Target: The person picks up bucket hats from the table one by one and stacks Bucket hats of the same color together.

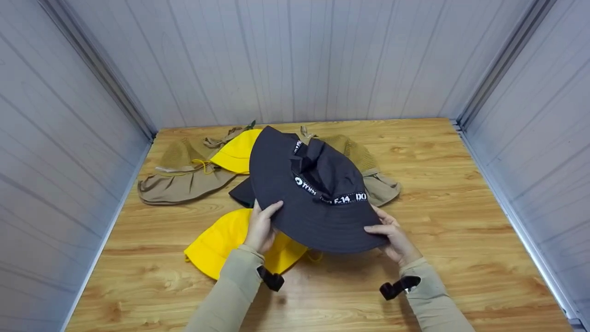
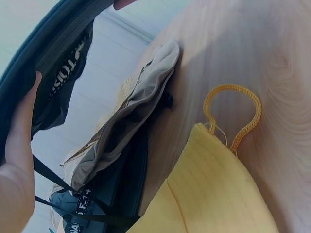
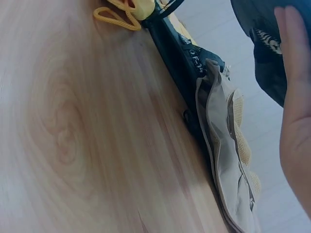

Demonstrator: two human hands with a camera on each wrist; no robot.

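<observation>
A dark wide-brimmed bucket hat (image 1: 318, 228) with white lettering round its band is held up above the table, its crown partly dented. My left hand (image 1: 261, 229) pinches the near left part of the brim, thumb on top. At the brim's right, my right hand (image 1: 395, 238) grips with its thumb above and other fingers below. Beneath the held hat lies a yellow hat (image 1: 212, 242) with a yellow cord loop (image 2: 257, 104). A second dark lettered hat (image 3: 175, 63) lies behind it, largely hidden in the head view.
Left on the wooden table (image 1: 461, 276) lies a khaki mesh-topped hat (image 1: 184, 186), with another yellow hat (image 1: 235, 152) beside it. A second khaki mesh hat (image 1: 382, 186) sits behind the held one. Pale panel walls (image 1: 313, 60) enclose the back and sides.
</observation>
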